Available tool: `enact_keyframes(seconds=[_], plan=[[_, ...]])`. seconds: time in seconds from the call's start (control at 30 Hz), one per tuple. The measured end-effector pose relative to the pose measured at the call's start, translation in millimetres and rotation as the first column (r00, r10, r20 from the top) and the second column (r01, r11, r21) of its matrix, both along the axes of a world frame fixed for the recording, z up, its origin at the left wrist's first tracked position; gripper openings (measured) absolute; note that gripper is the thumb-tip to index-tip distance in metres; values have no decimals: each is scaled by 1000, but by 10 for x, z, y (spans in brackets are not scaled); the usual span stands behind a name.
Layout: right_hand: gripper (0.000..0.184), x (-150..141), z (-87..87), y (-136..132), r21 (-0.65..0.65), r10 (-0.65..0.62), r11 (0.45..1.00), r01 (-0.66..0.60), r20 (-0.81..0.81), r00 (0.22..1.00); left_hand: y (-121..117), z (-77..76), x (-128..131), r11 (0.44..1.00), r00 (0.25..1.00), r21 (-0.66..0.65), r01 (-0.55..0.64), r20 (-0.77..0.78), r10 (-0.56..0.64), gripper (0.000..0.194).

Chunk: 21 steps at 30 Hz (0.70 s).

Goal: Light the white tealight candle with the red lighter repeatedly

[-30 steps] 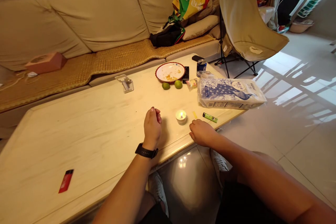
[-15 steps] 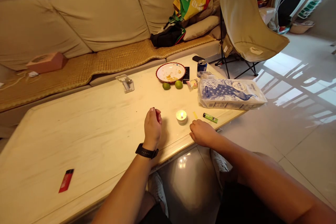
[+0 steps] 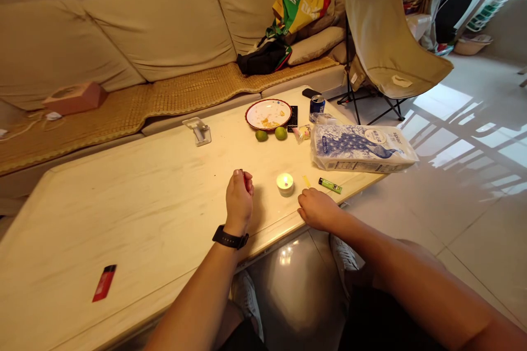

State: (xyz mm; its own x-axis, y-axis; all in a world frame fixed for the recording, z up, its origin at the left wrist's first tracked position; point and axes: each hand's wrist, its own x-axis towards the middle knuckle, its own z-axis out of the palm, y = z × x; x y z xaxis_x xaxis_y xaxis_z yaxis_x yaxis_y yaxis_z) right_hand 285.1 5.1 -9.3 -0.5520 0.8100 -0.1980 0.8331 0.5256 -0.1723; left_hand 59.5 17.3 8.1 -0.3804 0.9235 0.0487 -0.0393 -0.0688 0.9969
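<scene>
My left hand (image 3: 239, 203), with a black watch (image 3: 230, 237) on its wrist, is closed in a fist above the table. A sliver of a red lighter (image 3: 245, 180) shows between its fingers; the rest is hidden. To its right a lit tealight candle (image 3: 285, 184) stands on the table. My right hand (image 3: 319, 208) rests at the table's near edge with fingers curled, and its palm is hidden. Just beyond its knuckles lies a small yellow strip (image 3: 306, 181); whether they touch I cannot tell. Close by is a green lighter (image 3: 330, 185).
Another red lighter (image 3: 104, 283) lies at the table's near left. Farther back are a plate (image 3: 263, 107) with food scraps, two limes (image 3: 280, 132), a can (image 3: 317, 104), a tissue pack (image 3: 364, 145) and a pale plastic holder (image 3: 198, 132). A sofa (image 3: 164, 33) stands behind.
In my left fist the red lighter now shows between the fingers, where it was hardly visible before. My right hand stays in place.
</scene>
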Motion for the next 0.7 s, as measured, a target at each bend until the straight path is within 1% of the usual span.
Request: enact_keyframes(seconds=[0.27,0.57,0.7], plan=[[29,-12,28,-3,-18,8,1000,-7,22,1000,-22,9,5,1000,1000,-22,10,-9,-11,51],[29,-9,24,-9,-2,15,1000,-14,16,1000,-19,-14,17,999,1000,-34,21,-2,-21,51],[29,-9,36,-9,-4,18,1000,-18,22,1000,-24,-13,18,999,999,-29,32,-39,-33,50]])
